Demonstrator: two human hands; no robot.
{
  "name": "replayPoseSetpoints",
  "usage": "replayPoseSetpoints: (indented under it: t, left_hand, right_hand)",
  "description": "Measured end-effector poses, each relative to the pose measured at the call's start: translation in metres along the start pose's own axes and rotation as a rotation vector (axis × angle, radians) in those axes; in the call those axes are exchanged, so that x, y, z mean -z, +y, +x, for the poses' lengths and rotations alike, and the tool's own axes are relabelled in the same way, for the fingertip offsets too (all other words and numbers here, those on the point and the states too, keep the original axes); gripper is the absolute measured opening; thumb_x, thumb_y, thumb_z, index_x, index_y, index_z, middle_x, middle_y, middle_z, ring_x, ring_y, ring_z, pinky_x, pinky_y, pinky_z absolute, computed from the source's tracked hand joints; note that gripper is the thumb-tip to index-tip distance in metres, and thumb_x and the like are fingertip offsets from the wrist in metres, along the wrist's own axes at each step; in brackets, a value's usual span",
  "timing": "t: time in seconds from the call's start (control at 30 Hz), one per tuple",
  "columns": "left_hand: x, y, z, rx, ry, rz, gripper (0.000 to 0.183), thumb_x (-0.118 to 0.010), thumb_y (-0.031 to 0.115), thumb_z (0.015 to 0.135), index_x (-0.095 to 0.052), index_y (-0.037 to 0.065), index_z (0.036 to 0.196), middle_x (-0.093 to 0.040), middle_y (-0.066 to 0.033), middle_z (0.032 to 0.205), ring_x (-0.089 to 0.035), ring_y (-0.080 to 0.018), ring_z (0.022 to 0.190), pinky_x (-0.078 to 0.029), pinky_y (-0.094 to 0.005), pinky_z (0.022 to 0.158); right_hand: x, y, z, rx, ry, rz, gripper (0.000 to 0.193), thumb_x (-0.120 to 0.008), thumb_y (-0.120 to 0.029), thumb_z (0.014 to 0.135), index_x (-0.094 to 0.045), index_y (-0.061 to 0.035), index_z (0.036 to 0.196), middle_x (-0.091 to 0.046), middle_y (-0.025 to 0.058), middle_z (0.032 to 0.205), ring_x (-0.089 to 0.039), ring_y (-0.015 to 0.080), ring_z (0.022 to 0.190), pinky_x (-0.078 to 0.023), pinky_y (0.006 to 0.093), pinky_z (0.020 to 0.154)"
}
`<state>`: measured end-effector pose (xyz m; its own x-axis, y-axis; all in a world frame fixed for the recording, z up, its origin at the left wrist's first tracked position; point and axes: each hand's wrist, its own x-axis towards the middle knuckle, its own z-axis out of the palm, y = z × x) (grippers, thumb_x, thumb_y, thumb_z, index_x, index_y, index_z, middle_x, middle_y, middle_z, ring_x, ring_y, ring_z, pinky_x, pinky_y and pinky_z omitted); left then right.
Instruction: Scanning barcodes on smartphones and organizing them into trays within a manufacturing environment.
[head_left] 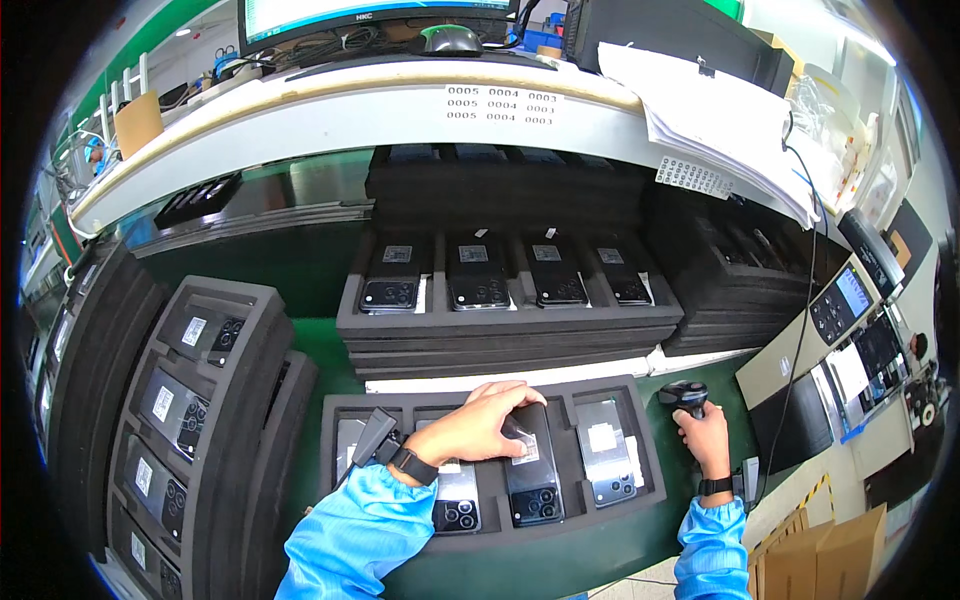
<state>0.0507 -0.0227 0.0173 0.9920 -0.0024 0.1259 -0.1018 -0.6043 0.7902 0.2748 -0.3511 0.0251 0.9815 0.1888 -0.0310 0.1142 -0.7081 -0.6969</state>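
My left hand (478, 424) is closed on a dark smartphone (537, 480), its thumb across the phone's back by a white label and its fingers at the far edge. That phone lies in a slot of a black foam tray (650, 455), camera lenses toward me; whether it is raised a little I cannot tell. Right of it lies a greyer phone (608, 465) with a white label. Another phone (458, 505) is partly covered by my left hand and wrist. To the right of the tray, my right hand (706, 440) grips a black handheld barcode scanner (685, 392) by its handle.
Behind the tray stands a stack of foam trays (510, 335) holding several phones. A tilted tray of phones (240, 400) is at left. A label printer (820, 330) stands at right with a hanging cable. A shelf (350, 115) with monitor and papers crosses above.
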Motion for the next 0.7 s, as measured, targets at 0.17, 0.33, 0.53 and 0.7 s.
replayPoseSetpoints:
  t: [0.17,0.33,0.53,0.7]
  left_hand:
    - [0.002,0.004,0.002,-0.01,0.016,-0.021,0.058,-0.083,0.013,0.074,-0.061,0.012,0.128,-0.059,-0.0098,0.123,-0.053,-0.0298,0.123,-0.037,-0.0439,0.112]
    - [-0.004,-0.003,0.008,-0.029,0.047,-0.068,0.05,-0.077,0.004,0.076,-0.062,0.009,0.123,-0.061,-0.0105,0.119,-0.058,-0.0281,0.118,-0.044,-0.0425,0.107]
    - [-0.016,-0.026,0.005,-0.164,0.196,-0.05,0.037,-0.06,0.003,0.086,-0.066,0.007,0.123,-0.066,-0.015,0.113,-0.062,-0.0335,0.114,-0.05,-0.0446,0.1]
    - [-0.034,-0.029,0.028,-0.187,0.232,-0.155,0.023,-0.054,0.019,0.098,-0.066,0.004,0.11,-0.068,-0.0187,0.103,-0.063,-0.0378,0.105,-0.05,-0.0463,0.093]
  right_hand:
    - [-0.002,0.005,0.003,0.0,0.006,0.021,0.029,-0.075,-0.024,0.079,-0.069,0.0024,0.09,-0.071,0.0101,0.071,-0.069,0.0197,0.064,-0.054,0.0351,0.065]
    - [-0.002,0.011,0.007,-0.001,0.002,0.002,0.031,-0.075,-0.024,0.08,-0.069,0.0031,0.094,-0.072,0.0113,0.072,-0.07,0.0213,0.066,-0.054,0.0354,0.065]
    - [-0.008,-0.005,-0.001,0.06,-0.025,0.105,0.035,-0.074,-0.018,0.08,-0.069,0.004,0.107,-0.07,0.0069,0.078,-0.063,0.0151,0.064,-0.051,0.032,0.059]
    - [-0.013,0.062,0.033,0.569,0.251,0.284,0.038,-0.073,-0.011,0.088,-0.065,0.0072,0.12,-0.07,0.0122,0.098,-0.066,0.0216,0.089,-0.054,0.0339,0.082]
